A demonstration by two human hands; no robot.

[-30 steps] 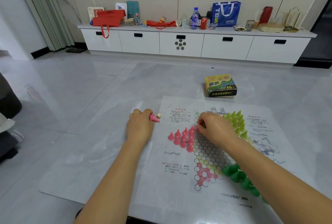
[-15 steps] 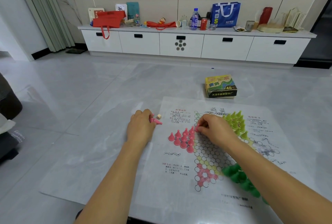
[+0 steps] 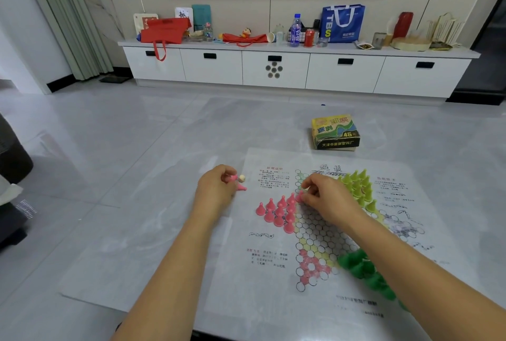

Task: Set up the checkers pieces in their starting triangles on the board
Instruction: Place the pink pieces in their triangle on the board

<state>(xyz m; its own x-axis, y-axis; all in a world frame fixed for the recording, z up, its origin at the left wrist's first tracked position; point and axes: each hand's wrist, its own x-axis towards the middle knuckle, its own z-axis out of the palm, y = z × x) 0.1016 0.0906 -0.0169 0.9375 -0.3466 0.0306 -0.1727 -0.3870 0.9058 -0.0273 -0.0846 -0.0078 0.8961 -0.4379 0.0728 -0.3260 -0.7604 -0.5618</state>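
The paper checkers board [image 3: 323, 234] lies flat on a grey table. Several pink cone pieces [image 3: 278, 212] stand in its left triangle. Light green pieces [image 3: 358, 184] fill the far right triangle and dark green pieces [image 3: 364, 269] the near right one, partly hidden by my right forearm. My right hand [image 3: 325, 198] pinches a pink piece [image 3: 299, 196] at the inner corner of the pink triangle. My left hand [image 3: 216, 190] rests left of the board, its curled fingers holding loose pink pieces [image 3: 238, 184]. A small cream bead [image 3: 242, 178] lies beside it.
The yellow and green game box [image 3: 335, 132] stands on the table beyond the board. A dark chair [image 3: 11, 176] sits at the far left. A white cabinet [image 3: 273, 66] with bags and bottles runs along the back wall.
My right hand stays at the pink triangle's inner corner with the piece. A pink piece in my left hand has tipped down toward the table.
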